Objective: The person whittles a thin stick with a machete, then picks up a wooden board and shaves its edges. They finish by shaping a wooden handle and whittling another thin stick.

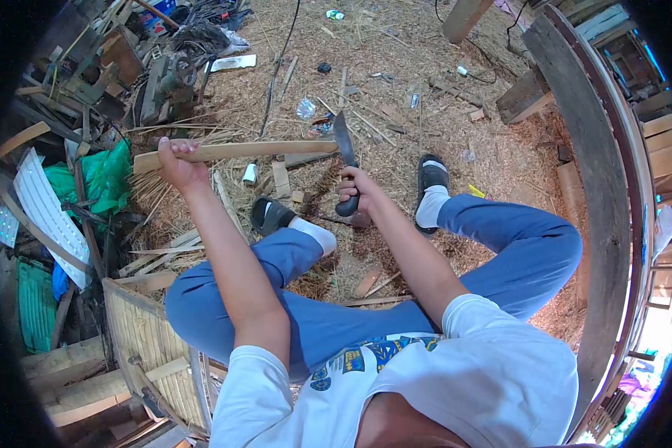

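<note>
A flat strip of pale wood [257, 150] lies nearly level across the view, its left end gripped by my left hand [181, 163]. My right hand [358, 193] is wrapped round the dark handle of a machete [343, 139], whose wide blade points up and away from me. The blade meets or overlaps the strip's right end in this view. Under that end is a short wooden block [306, 158] on the ground. My feet, in dark sandals [271, 216], are set apart on either side of the machete.
Wood chips and shavings cover the ground. A woven bamboo panel [153, 340] stands at my left, near a green plastic sheet [101, 179] and scrap piles. A long wooden beam [597, 172] curves along the right side. A black cable [278, 67] runs across the ground ahead.
</note>
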